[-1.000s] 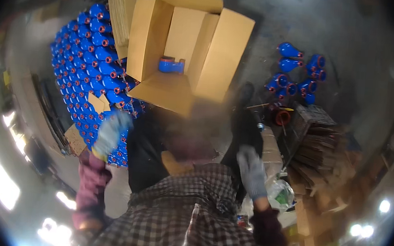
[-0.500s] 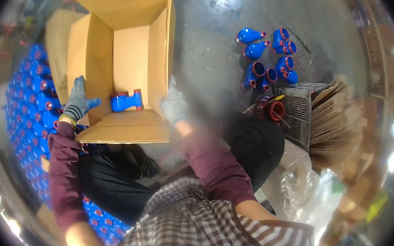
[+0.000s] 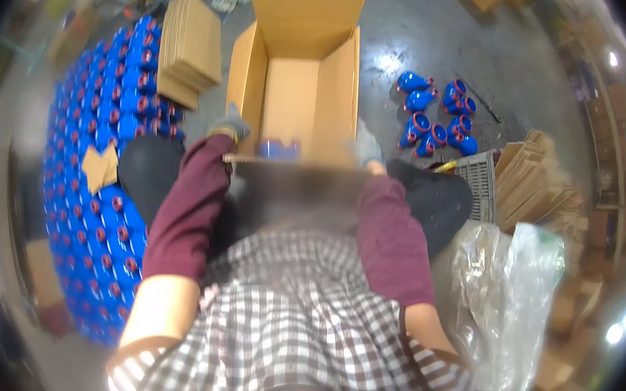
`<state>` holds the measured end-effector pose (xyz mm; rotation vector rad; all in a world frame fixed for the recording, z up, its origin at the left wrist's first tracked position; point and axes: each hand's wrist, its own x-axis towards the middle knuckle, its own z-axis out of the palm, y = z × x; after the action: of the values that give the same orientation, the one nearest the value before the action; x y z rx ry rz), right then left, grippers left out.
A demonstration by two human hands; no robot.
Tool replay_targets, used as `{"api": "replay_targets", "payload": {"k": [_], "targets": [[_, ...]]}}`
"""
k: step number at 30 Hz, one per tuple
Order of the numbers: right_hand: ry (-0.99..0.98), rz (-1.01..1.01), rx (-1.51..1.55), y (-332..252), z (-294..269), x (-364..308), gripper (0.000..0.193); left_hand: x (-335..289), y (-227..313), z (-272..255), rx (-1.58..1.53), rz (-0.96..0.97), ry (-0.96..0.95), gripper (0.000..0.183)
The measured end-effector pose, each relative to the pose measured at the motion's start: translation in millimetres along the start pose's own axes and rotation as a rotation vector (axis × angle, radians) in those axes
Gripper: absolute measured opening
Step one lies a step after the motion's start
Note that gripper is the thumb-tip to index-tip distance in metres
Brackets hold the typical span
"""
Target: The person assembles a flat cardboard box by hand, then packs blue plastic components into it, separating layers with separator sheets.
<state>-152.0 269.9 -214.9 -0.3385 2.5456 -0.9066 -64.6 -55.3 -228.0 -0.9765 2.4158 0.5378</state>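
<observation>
An open cardboard box (image 3: 291, 89) stands upright on the floor in front of me, its flaps spread out. Low inside it lies a blue pipe fitting (image 3: 280, 149), blurred and partly hidden by the near flap. My left hand (image 3: 231, 123), in a grey glove, is closed on the box's left side near the front corner. On the opposite side my right hand (image 3: 366, 146), also gloved, holds the right wall; motion smears its fingers.
Rows of blue fittings with red rims (image 3: 96, 206) fill the floor at left. Behind them leans a stack of flat cardboard (image 3: 190, 43). Several more fittings (image 3: 418, 100) stand at right, near a grey crate (image 3: 482, 182), cardboard sheets (image 3: 534, 181) and clear plastic bags (image 3: 523, 303).
Between both hands the box has shifted right, from the left side to straight ahead of me. The view has turned too, showing more of the fittings at left.
</observation>
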Motion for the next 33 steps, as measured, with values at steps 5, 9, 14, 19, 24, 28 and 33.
{"api": "replay_targets", "payload": {"k": [5,9,14,19,24,28,33], "targets": [[-0.119,0.071,-0.072,-1.2,6.8,-1.4,0.072,-37.9,-13.2,10.3,-0.002,-0.093,0.063,0.073],[-0.187,0.051,-0.186,-7.2,14.6,-1.7,0.072,-64.0,-15.1,11.1,0.059,-0.130,0.069,0.067],[-0.447,0.058,-0.166,1.2,26.1,25.1,0.070,-58.9,-36.0,17.9,0.153,-0.024,-0.165,0.054],[-0.536,0.053,-0.593,-19.6,19.8,9.8,0.076,-80.8,-38.8,14.2,0.214,-0.048,-0.096,0.055],[-0.670,0.137,-0.821,-60.3,-1.1,2.7,0.083,-109.6,-18.2,-60.6,0.319,0.313,-0.187,0.041],[-0.910,-0.096,-0.937,-47.4,-4.1,17.8,0.064,-63.1,29.3,-49.8,0.167,0.901,0.128,0.039],[-0.809,-0.032,-0.816,-65.4,-8.1,5.3,0.054,-30.8,86.9,18.7,0.291,1.457,0.353,0.064]]}}
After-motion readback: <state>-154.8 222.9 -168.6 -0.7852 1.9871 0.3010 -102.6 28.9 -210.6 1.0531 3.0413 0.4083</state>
